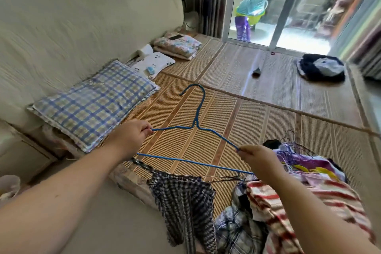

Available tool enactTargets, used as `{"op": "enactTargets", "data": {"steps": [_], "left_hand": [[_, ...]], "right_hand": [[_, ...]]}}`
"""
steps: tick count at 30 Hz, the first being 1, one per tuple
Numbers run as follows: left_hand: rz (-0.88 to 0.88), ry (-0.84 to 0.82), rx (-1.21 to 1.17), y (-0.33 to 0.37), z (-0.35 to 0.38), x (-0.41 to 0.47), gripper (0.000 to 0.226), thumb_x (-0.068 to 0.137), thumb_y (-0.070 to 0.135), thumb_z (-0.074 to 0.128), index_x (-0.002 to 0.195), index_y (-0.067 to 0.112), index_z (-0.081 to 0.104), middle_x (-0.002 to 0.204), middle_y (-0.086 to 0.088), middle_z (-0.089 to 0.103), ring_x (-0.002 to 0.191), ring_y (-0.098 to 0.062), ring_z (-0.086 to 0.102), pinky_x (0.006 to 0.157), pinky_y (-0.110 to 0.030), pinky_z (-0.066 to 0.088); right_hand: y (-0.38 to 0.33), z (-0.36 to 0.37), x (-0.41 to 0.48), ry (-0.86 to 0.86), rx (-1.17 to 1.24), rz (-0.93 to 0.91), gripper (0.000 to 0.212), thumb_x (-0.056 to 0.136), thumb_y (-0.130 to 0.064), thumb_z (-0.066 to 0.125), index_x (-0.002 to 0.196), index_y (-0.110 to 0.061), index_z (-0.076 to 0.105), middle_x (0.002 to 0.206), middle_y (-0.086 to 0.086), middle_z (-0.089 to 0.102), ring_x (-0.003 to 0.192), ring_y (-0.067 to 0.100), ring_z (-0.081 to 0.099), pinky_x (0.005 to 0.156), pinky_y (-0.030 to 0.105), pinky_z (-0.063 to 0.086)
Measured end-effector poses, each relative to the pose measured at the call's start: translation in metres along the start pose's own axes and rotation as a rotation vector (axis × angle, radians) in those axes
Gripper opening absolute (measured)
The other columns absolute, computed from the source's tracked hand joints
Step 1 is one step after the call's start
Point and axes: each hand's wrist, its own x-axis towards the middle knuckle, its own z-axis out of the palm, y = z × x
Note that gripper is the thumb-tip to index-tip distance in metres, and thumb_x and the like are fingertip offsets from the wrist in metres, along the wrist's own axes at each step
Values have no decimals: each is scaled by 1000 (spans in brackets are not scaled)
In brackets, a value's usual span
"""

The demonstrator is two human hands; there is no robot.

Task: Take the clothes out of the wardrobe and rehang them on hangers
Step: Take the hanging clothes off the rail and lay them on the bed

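Note:
I hold a blue wire hanger [196,126] flat over the woven mat, its hook pointing away from me. My left hand [132,134] pinches its left shoulder end and my right hand [256,155] pinches its right shoulder end. Below the hanger's bottom bar hangs a dark checked garment [185,202] on another hanger. A red and white striped cloth [288,202] lies over my right forearm side, with a heap of clothes and several wire hangers [299,156] behind it on the mat.
A woven mat [237,109] covers the bed platform. A blue plaid pillow [97,101] and folded bedding [177,45] lie along the cream padded wall at left. A dark clothes pile [321,67] sits far right near the glass sliding door [280,6].

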Motion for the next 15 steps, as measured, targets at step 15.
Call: {"op": "enactTargets", "data": {"steps": [15], "left_hand": [[-14, -164, -14, 20, 80, 247, 19, 99, 27, 44, 91, 26, 61, 79, 7, 53, 61, -9, 46, 51, -22, 31]], "right_hand": [[57, 11, 198, 74, 18, 209, 24, 97, -24, 49, 85, -13, 67, 71, 4, 63, 64, 20, 54, 62, 38, 46]]}}
